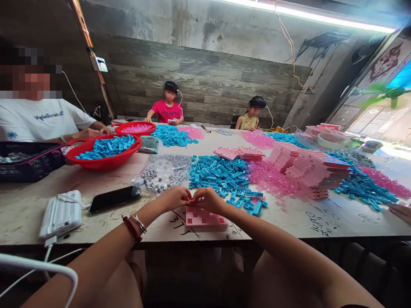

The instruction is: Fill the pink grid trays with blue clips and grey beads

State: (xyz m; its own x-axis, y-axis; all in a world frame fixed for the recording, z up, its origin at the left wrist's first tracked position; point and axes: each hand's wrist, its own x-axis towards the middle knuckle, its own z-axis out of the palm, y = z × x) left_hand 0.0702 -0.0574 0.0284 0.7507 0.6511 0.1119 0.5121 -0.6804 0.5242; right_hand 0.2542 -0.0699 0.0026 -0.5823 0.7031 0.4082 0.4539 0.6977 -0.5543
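Note:
My left hand (177, 198) and my right hand (209, 199) meet fingertip to fingertip at the near table edge. Both are closed in a pinch around something too small to make out. Right below them lies a pink tray with square holes (205, 218), partly covered by the fingers. Just beyond the hands spreads a pile of blue plastic pieces (221, 173), some loose ones reaching to the right. A clear bag of small metallic parts (165, 171) lies behind my left hand.
On the left are a white power bank (62, 214), a black phone (115, 199) and a red basket (96, 161) of blue pieces. Stacked pink trays (316, 171) and pink transparent pieces (272, 179) lie to the right. Several people sit around the table (282, 222).

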